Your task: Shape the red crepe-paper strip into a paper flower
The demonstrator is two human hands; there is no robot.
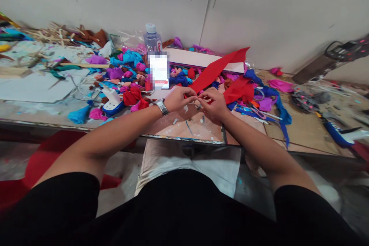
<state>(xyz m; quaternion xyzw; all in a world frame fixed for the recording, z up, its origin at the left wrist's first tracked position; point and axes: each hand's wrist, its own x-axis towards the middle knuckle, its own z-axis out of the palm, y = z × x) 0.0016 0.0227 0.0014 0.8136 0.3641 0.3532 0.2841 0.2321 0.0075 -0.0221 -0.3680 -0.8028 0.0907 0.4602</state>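
Note:
My left hand (184,99), with a silver watch on its wrist, meets my right hand (213,103) over the front part of the table. Thumbs and fingertips of both hands are pinched together. A long red strip (217,70), of crepe-like paper or cloth, rises from the fingers toward the upper right. Its lower end is hidden behind the fingertips, and a bit of red also shows under my right hand. Beyond the right hand lies another crumpled red piece (240,90). A lit phone (159,71), partly blurred out, stands behind my left hand.
Several crumpled blue, pink and purple pieces (129,57) cover the table's back. A clear bottle (152,38), a blue-and-white power strip (113,105) and green-handled pliers (65,68) are around. A blue-white glue gun (338,134) lies far right. The wall (259,11) closes the back.

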